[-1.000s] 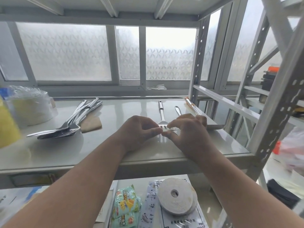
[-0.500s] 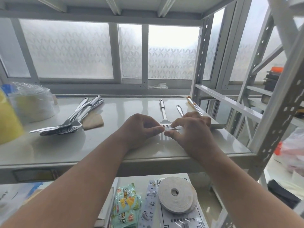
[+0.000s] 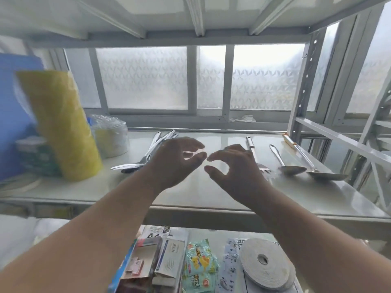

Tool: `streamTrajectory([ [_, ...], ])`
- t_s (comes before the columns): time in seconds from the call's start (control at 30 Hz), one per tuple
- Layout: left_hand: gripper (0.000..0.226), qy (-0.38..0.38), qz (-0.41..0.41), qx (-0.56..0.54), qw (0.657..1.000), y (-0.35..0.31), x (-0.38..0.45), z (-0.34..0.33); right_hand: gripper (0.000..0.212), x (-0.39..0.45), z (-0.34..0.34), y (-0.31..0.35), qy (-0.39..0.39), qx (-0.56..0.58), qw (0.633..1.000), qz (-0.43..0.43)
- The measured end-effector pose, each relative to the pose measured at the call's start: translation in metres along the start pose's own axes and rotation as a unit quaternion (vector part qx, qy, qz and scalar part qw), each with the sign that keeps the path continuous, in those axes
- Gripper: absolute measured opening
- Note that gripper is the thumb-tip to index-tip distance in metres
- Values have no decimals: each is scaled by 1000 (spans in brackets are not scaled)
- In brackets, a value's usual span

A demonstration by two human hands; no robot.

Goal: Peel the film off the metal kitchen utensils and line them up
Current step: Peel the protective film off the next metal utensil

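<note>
1. Metal utensils lay on a pale shelf [image 3: 211, 193] below a frosted window [image 3: 143, 79].
2. At the right, a fork [image 3: 257, 157], a spoon [image 3: 285, 163] and a ladle [image 3: 313, 166] lay side by side.
3. At the left sat an untidy pile of utensils [image 3: 146, 157], beside a yellow roll [image 3: 63, 127].
4. Left hand [image 3: 175, 163] and right hand [image 3: 234, 170] hovered between the groups, fingers loosely curled, spread and empty.

Bright daylight through frosted window [image 3: 264, 77]; glare on shelf [image 3: 222, 144]; left edge motion-blurred; wide-angle bending at frame edges.
</note>
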State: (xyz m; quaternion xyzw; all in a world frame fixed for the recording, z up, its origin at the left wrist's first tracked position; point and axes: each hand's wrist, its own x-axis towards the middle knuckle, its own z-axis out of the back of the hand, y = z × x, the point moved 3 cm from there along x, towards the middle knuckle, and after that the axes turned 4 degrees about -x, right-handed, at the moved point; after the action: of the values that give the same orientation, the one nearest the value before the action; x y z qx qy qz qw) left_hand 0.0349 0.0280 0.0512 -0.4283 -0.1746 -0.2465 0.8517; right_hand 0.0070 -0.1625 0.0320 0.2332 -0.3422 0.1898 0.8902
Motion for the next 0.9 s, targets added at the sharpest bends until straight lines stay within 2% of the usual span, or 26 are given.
streamTrajectory([
  [0.23, 38, -10, 63, 147, 987, 37, -27, 84, 30, 48, -69, 69, 125, 75, 989, 7],
  [0.3, 38, 16, 99, 185, 978, 50, -36, 96, 29, 53, -83, 81, 154, 65, 986, 13],
  [0.43, 49, 112, 141, 169, 969, 74, -54, 97, 36, 52, -109, 92, 245, 48, 968, 15],
  [0.5, 52, 122, 145, 191, 963, 80, -56, 97, 36, 50, -114, 94, 264, 3, 964, 40],
  [0.6, 42, 118, 139, 225, 957, 82, -53, 96, 27, 49, -107, 94, 262, -63, 960, 75],
  [0.73, 30, 110, 150, 260, 948, 78, -51, 92, 23, 47, -92, 89, 212, -147, 960, 114],
  [0.83, 26, 114, 154, 289, 938, 71, -46, 84, 22, 46, -75, 80, 171, -159, 967, 104],
  [0.9, 24, 119, 156, 324, 925, 64, -40, 76, 18, 43, -64, 73, 173, -159, 967, 95],
])
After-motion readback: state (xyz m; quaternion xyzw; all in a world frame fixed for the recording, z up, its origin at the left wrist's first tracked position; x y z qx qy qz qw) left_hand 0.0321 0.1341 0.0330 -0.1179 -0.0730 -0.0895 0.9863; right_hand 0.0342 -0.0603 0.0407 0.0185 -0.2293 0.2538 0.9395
